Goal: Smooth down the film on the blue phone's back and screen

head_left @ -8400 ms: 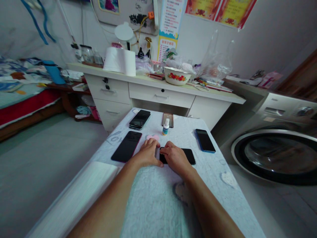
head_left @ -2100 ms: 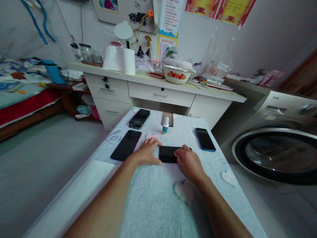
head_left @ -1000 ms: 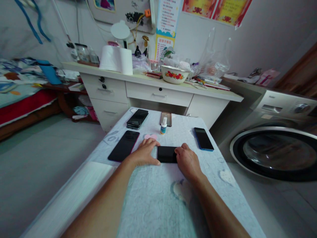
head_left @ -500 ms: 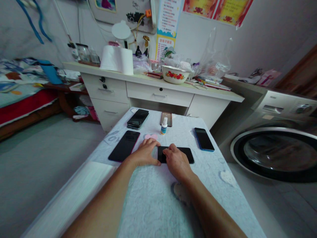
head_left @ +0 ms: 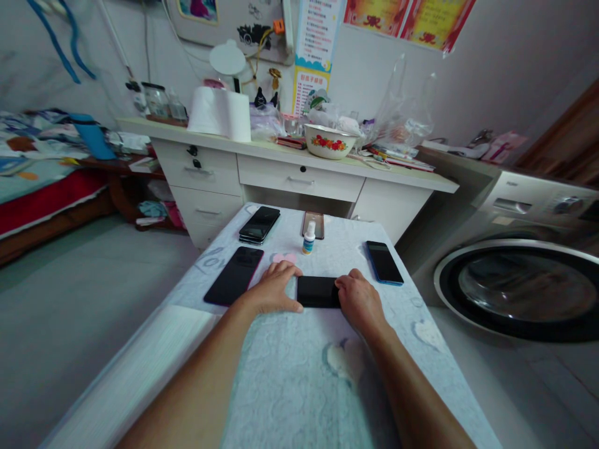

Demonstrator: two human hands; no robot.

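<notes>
A black smartphone (head_left: 318,292) lies flat, screen up and sideways, on the cloth-covered table. At its left end is my left hand (head_left: 274,290), thumb and forefinger closed about the two corners. My right hand (head_left: 360,299) rests on the phone's right part with its fingers curled down against the screen. Whatever those fingers pinch, if anything, is hidden. Left of my left hand lies a larger dark phone (head_left: 235,274) with a reddish edge. Beyond the hands stands a small white spray bottle (head_left: 309,239) with a blue and yellow label.
A stack of phones (head_left: 260,224) sits at the table's far left, and a brownish phone case (head_left: 319,226) behind the bottle. A blue-edged phone (head_left: 384,262) lies on the right. Past the table are a white desk (head_left: 299,171) and a washing machine (head_left: 519,249).
My right hand has slid to the right along the phone's screen, from near its left-middle to its right part. My left hand and the phone have stayed in place.
</notes>
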